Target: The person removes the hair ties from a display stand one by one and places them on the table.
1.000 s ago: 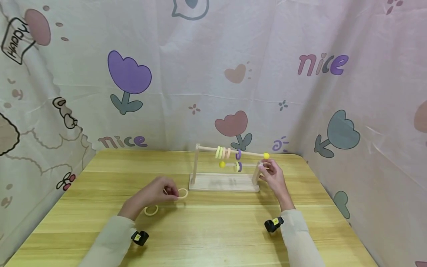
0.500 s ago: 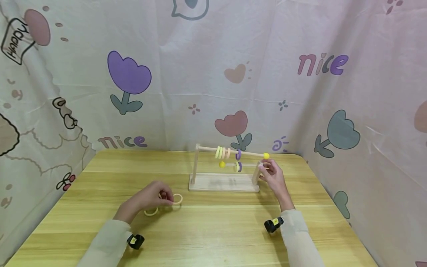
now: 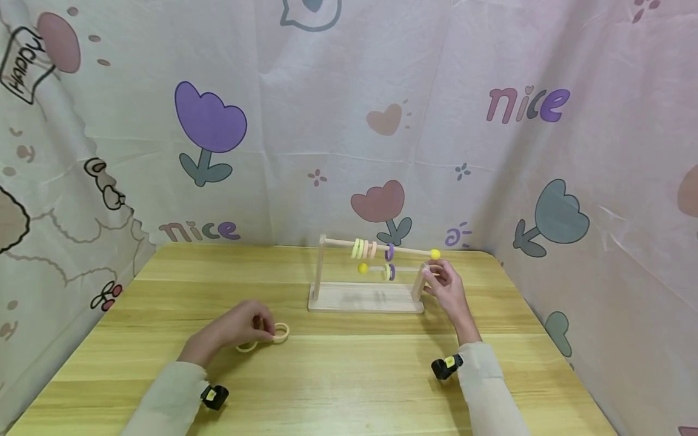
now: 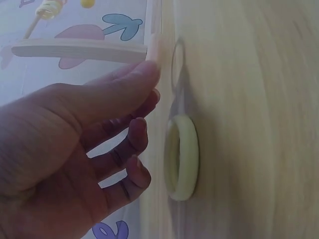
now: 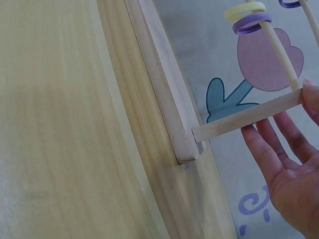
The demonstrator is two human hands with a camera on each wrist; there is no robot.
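My left hand [image 3: 242, 327] is low over the table at left, pinching a pale wooden ring [image 3: 281, 341] between thumb and fingertips; the other fingers curl loosely. Under that hand a second, pale yellow ring [image 4: 189, 159] lies on the tabletop, partly covered in the head view. My right hand [image 3: 448, 289] grips the short right post [image 5: 249, 115] of a wooden stand, thumb at the top and fingers along its far side. The stand's upper rod carries yellow-green and peach rings plus a purple ring [image 3: 389, 252]. On the lower rod hang a yellow and a purple ring [image 5: 251, 23].
The stand's flat base [image 3: 365, 298] rests toward the back of the wooden table [image 3: 338, 375]. Yellow balls cap the rods: one ball [image 3: 435, 255] at upper right, another ball [image 3: 363, 268] at lower left. A printed cloth [image 3: 305, 121] hangs behind and at both sides.
My left hand has moved left and toward the near edge with its ring, coming closer to the ring on the table. The right hand and the stand have stayed in place.
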